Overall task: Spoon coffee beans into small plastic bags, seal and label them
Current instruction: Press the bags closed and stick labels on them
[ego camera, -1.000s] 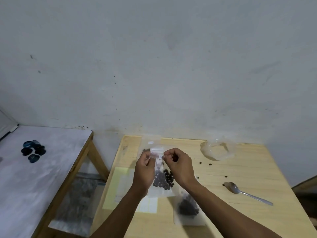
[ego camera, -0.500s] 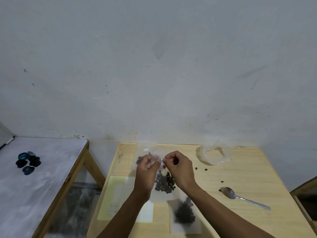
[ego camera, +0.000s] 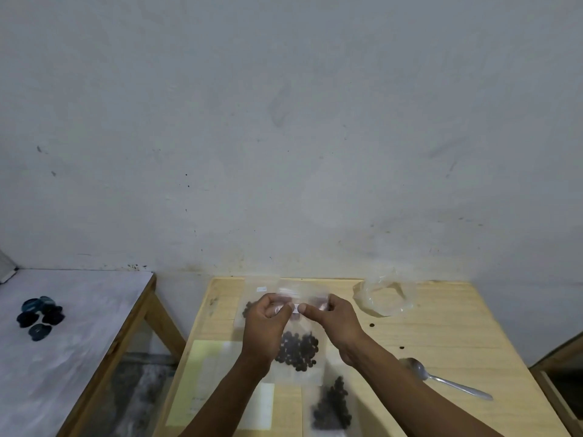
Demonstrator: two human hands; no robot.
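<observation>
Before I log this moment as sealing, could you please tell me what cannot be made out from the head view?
- Seal of the held bag: its top strip is covered by the left hand and right hand; shut or open, unclear.
- Label sheet: its writing is too small, and the left forearm crosses it.
- Filled bag: its lower end is cut by the bottom edge.
- Bag behind the left hand: mostly hidden.

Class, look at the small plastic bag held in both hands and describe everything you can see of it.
The held bag is small, clear and thin, like soft plastic film. It hangs upright above the wooden table, with dark coffee beans heaped in its lower part. The left hand and right hand pinch its top edge, thumbs nearly meeting at the strip there. Whether the top is fully sealed cannot be told.
</observation>
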